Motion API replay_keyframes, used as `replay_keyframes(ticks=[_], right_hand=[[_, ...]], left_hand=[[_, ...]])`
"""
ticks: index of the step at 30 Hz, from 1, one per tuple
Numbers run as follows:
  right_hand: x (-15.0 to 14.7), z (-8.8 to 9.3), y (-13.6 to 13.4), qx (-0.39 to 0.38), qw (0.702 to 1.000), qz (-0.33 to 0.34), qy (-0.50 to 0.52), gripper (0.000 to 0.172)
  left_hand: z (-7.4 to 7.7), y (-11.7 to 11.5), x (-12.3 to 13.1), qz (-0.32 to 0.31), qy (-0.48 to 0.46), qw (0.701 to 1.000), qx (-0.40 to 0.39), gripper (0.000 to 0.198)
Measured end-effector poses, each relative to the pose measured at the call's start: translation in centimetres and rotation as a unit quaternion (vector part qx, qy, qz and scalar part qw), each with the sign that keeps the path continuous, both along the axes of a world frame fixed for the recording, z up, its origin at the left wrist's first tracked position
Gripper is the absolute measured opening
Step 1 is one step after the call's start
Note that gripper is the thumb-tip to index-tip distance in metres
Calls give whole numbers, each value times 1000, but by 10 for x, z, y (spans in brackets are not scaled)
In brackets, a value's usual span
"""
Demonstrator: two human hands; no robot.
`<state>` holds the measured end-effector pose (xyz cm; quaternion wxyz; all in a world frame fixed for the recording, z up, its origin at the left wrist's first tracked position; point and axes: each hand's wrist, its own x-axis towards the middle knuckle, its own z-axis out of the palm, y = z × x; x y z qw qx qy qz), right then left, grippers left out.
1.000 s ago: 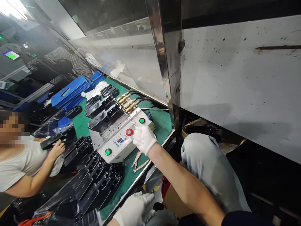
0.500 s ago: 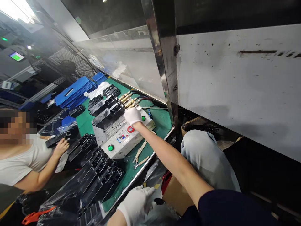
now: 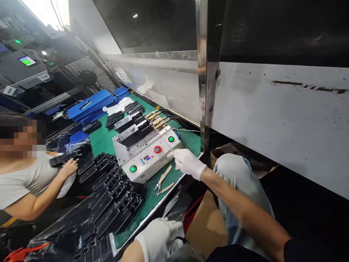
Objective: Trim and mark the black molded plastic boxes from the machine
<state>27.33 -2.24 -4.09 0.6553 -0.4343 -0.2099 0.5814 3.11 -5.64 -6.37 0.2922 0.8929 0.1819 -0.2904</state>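
Note:
My right hand (image 3: 187, 162), in a white glove, is closed on a thin metal rod (image 3: 162, 137) that slants up over the grey control box (image 3: 143, 153) toward its brass fittings (image 3: 156, 120). The box carries a red button (image 3: 157, 149) and two green buttons, one at the front (image 3: 132, 169) and one at the back (image 3: 171, 139). My left hand (image 3: 159, 238), also gloved, rests low at the bench's near edge with fingers curled on something dark I cannot make out.
Pliers (image 3: 163, 182) lie on the green mat (image 3: 102, 138) beside the box. Stacks of black plastic parts (image 3: 109, 200) fill the left of the bench. Blue trays (image 3: 87, 107) sit farther back. A co-worker's hand (image 3: 68, 168) rests on parts at left. A steel post (image 3: 205, 72) rises right.
My right hand has drawn back from the brass fittings to the box's near right corner, still holding the rod. The view has shifted slightly.

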Motion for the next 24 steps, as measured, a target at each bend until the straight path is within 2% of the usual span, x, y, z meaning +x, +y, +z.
replay_keyframes(ticks=[2,6,9,13,18,21,24], right_hand=[[8,-2,-32,2,999,24,-41,6],[17,-18,-91,9,976,32,-214,17],[12,-35,-104,12,944,47,-325,24],[-3,-51,-99,19,919,54,-390,28],[-12,-57,-88,36,918,22,-394,29],[-13,-56,-66,41,912,24,-407,31],[-12,-51,-28,-1,882,39,-469,38]], left_hand=[[1,1,-2,-3,2,1000,1,37],[9,2,0,11,33,999,-3,31],[16,1,4,31,30,999,-2,29],[25,-5,7,61,61,996,8,34],[32,-14,7,64,74,995,7,39],[30,-17,4,69,68,995,20,40],[24,-20,0,68,44,996,35,36]])
